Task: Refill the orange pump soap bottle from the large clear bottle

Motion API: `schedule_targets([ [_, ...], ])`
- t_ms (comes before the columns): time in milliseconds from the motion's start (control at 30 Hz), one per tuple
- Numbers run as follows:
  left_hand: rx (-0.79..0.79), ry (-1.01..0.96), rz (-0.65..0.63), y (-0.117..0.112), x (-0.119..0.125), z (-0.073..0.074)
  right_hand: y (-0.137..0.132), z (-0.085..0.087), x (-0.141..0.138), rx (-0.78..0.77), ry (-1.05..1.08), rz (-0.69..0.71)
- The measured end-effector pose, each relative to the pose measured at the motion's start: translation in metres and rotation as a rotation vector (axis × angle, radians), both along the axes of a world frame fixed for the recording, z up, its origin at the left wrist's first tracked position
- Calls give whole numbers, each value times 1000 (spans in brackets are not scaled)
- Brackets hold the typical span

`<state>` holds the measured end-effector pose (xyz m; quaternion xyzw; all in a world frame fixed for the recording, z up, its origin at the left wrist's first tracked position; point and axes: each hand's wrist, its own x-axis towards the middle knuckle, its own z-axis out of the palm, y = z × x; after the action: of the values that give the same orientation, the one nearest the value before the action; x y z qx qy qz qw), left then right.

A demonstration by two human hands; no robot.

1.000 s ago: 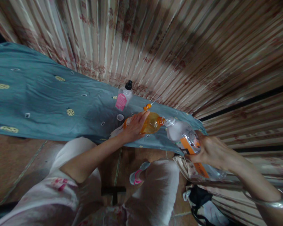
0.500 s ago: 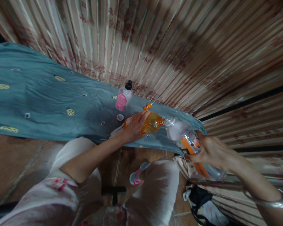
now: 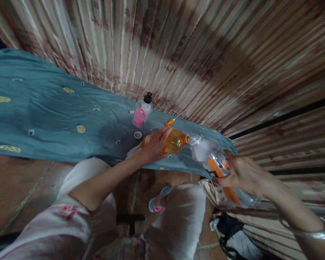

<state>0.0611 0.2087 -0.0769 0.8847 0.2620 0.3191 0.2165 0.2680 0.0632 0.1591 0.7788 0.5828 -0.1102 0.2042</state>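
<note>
My left hand [image 3: 155, 145] is wrapped round an orange bottle [image 3: 176, 141], which is tilted with its neck toward the right. My right hand [image 3: 242, 173] grips a large clear plastic bottle [image 3: 208, 151] with an orange label, its neck pointing up and left. The two bottle mouths meet, or nearly so; I cannot tell whether one sits inside the other. Just beyond my left fingers lies an orange pump top [image 3: 169, 123] with a thin tube. A white cap [image 3: 138, 135] rests left of the orange bottle.
A clear bottle with a pink label and black top [image 3: 142, 112] is on the teal cloth [image 3: 51, 115] covering the narrow surface. Pleated curtain [image 3: 151, 47] hangs right behind it. Bags [image 3: 230, 231] lie on the floor at lower right.
</note>
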Motion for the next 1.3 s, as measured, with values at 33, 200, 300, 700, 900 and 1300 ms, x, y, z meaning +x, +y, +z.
schedule_targets([
  [33,-6,2,3,0,0,0,0,0,-1,-3,-10,-4],
  [200,-3,54,5,-1,-2,2,0,0,2,0,-9,-1],
  [300,15,43,15,0,-2,0,0,-2,5,-6,-11,9],
  [700,-9,27,14,-2,-2,3,0,-2,6,34,-15,46],
  [900,5,-23,-14,2,0,-4,-1,-4,7,9,-51,33],
  [1300,36,-16,-1,1,0,-5,0,-3,6,36,-23,31],
])
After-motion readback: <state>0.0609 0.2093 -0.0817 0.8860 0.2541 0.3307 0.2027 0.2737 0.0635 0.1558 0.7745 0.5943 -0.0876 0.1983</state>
